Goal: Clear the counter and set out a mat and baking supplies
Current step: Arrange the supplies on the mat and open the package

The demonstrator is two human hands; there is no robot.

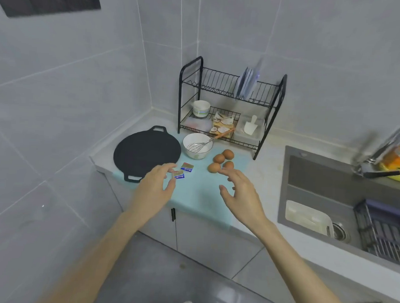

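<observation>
Two bare hands reach over a pale, stone-like counter (268, 168) set in a corner of grey wall tiles. A rectangular grey steel sink (319, 179) is sunk into the counter on the right. A smooth, light blue mat (199, 197) lies flat on the counter, its near edge at the counter's front. Behind it stands a black two-tier wire dish rack (218, 83). A flat, round, matte black pan (146, 153) with two loop handles rests on the mat's left part. Beside it sits a white bowl (197, 154) holding a wire whisk (198, 146).

The right hand (243, 194) hovers with its fingers spread and relaxed, the tips near four brown eggs (219, 158) clustered on the mat. The left hand (155, 188) curves its fingers and thumb about the nearer packet (178, 174); I cannot tell whether they pinch it. A second small foil packet (187, 167) lies just beyond.
</observation>
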